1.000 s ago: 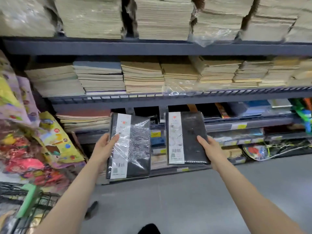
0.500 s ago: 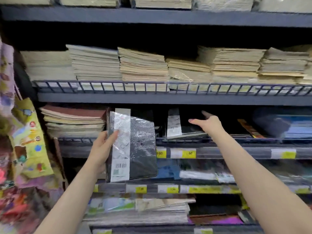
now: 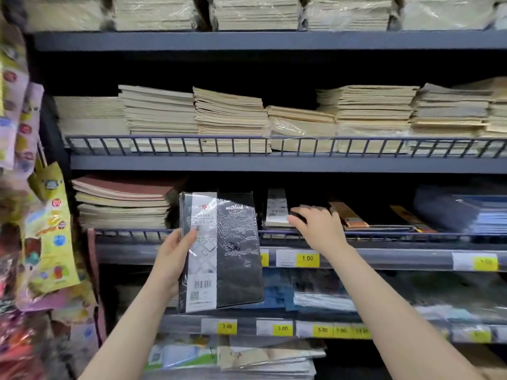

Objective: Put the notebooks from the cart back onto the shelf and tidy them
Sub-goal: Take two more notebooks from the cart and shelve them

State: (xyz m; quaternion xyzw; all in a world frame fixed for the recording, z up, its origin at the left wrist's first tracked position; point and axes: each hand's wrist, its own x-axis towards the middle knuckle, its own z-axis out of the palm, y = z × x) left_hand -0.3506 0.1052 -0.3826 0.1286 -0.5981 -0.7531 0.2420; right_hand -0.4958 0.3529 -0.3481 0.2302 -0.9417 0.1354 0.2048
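Observation:
My left hand [image 3: 175, 253] grips a black shrink-wrapped notebook [image 3: 230, 250] with a white label strip, upright in front of the shelf, thumb across its cover. A second black notebook [image 3: 277, 209] of the same kind lies flat on the third shelf [image 3: 384, 237] behind the wire rail. My right hand [image 3: 318, 226] rests on that notebook's near edge, fingers bent over it. The cart is out of view.
Stacks of tan notebooks fill the shelf above [image 3: 230, 119]. A red-brown stack [image 3: 123, 201] sits left of the held notebook. Blue books [image 3: 466, 212] lie at right. Price tags [image 3: 307, 258] line the shelf edges. Colourful packets [image 3: 44, 229] hang at left.
My right hand has laid its notebook flat on the third shelf and drawn back to its near edge. The left hand still holds its notebook upright. The view has moved closer to the shelves.

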